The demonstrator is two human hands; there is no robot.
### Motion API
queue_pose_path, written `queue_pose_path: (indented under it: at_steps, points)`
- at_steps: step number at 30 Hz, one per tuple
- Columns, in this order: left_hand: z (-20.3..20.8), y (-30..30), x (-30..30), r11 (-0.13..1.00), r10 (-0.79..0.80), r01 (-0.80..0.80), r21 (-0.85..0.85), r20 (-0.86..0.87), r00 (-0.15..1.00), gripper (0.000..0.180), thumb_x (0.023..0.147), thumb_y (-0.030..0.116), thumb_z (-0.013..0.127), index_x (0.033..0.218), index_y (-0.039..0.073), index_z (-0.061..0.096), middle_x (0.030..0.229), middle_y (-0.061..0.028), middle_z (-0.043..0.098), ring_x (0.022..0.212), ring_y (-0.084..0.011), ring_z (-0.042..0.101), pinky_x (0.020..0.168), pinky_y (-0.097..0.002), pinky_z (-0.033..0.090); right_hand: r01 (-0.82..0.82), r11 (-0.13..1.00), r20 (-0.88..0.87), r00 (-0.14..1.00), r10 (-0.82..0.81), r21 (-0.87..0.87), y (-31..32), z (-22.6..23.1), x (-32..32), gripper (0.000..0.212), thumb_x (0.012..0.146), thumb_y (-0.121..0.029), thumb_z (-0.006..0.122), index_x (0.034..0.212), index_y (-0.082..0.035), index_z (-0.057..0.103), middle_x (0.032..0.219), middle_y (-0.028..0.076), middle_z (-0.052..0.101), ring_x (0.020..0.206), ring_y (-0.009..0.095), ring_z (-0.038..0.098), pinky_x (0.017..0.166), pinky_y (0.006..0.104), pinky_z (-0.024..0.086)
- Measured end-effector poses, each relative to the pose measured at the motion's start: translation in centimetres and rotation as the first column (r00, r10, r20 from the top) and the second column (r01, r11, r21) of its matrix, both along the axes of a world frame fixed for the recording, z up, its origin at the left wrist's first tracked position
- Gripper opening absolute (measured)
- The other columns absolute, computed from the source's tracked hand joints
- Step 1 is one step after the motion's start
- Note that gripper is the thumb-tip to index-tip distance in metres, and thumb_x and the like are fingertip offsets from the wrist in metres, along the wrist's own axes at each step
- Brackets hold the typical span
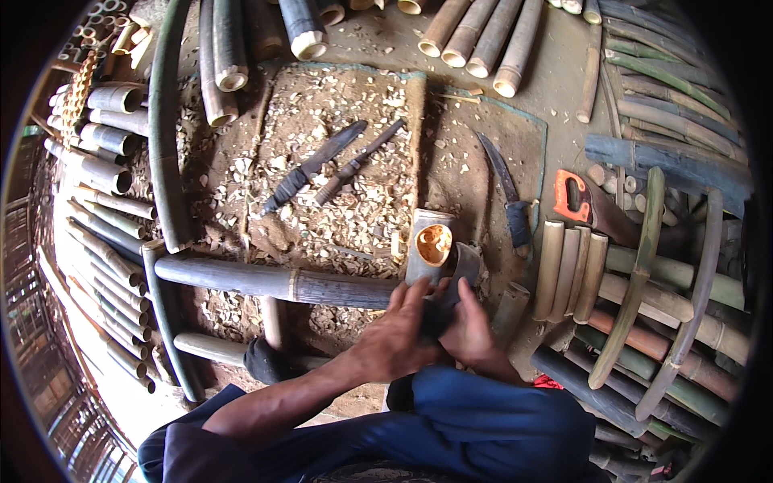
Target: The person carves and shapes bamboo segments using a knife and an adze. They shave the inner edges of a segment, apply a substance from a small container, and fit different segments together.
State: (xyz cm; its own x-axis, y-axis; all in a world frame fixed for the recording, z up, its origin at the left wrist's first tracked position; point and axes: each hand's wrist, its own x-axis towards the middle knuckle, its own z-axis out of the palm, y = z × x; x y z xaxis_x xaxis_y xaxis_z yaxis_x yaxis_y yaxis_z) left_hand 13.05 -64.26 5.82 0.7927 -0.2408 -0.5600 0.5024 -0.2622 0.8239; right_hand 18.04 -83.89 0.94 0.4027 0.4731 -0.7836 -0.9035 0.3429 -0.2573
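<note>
1. The left hand (pixel 398 334) is blurred, fingers pointing forward and bent at the near end of a short bamboo segment (pixel 419 264); I cannot tell whether it grips or only steadies.
2. The right hand (pixel 473 328) is bent inward beside it, close against a black object (pixel 439 315) between the two; blur hides whether its fingers are closed.
3. Edges: a dark bamboo pole (pixel 274 280) runs from near the left hand's fingertips to an upright pole at the left, bounding that side. Blue-clad legs (pixel 491 410) lie just below the hands.
4. Room: beyond that pole, chip-strewn ground (pixel 334 209) opens forward and left; a narrower bare strip lies to the right.
5. The bamboo segment lies just ahead of the hands, its orange-lined opening facing up. A grey, curved piece (pixel 468 262) is beside its right side, just ahead of the right hand.
6. Farther forward lie a machete (pixel 318 161) and a slimmer tool (pixel 360 161), side by side; to the right, a curved knife (pixel 507 189).
7. Outermost right are an orange-handled saw (pixel 573 197) and four short bamboo lengths (pixel 569 270).
</note>
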Motion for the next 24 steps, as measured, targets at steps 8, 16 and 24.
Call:
queue_pose_path:
  at_steps: [8, 16, 24]
  points:
    - [-0.8, 4.3, 0.1, 0.643, -0.432, 0.252, 0.723, 0.071, 0.899, 0.040, 0.083, 0.014, 0.075, 0.110, -0.003, 0.052, 0.088, -0.0206, 0.066, 0.077, -0.0385, 0.072, 0.063, -0.0475, 0.059, -0.078, 0.985, -0.119, 0.988, 0.097, 0.157, 3.0, -2.2, -0.1, 0.034, 0.110, -0.033, 0.049, 0.121, -0.004, 0.064, 0.114, 0.012, 0.072, 0.102, 0.026, 0.071, 0.088, 0.0459, 0.061]
    - [-2.0, 10.1, 14.0, 0.569, -0.678, 0.768, 0.293, -0.362, 0.640, 0.036, 0.066, 0.014, 0.087, 0.097, 0.003, 0.075, 0.086, -0.0163, 0.075, 0.083, -0.0313, 0.075, 0.078, -0.0419, 0.058, 0.109, 0.968, -0.241, 0.969, -0.052, 0.227, 6.4, -3.7, 2.6, 0.041, 0.108, -0.028, 0.049, 0.118, 0.010, 0.060, 0.109, 0.024, 0.071, 0.099, 0.035, 0.073, 0.091, 0.0467, 0.061]
    - [-3.9, 3.9, 1.9, 0.973, -0.219, 0.232, 0.012, -0.275, 0.936, 0.043, 0.075, 0.016, 0.085, 0.111, -0.002, 0.070, 0.091, -0.0149, 0.075, 0.080, -0.0216, 0.070, 0.075, -0.0387, 0.056, -0.437, 0.867, -0.104, 0.899, 0.425, -0.238, 3.2, -2.6, 3.4, 0.043, 0.095, -0.036, 0.062, 0.098, 0.006, 0.068, 0.079, 0.017, 0.071, 0.058, 0.027, 0.069, 0.052, 0.0389, 0.057]
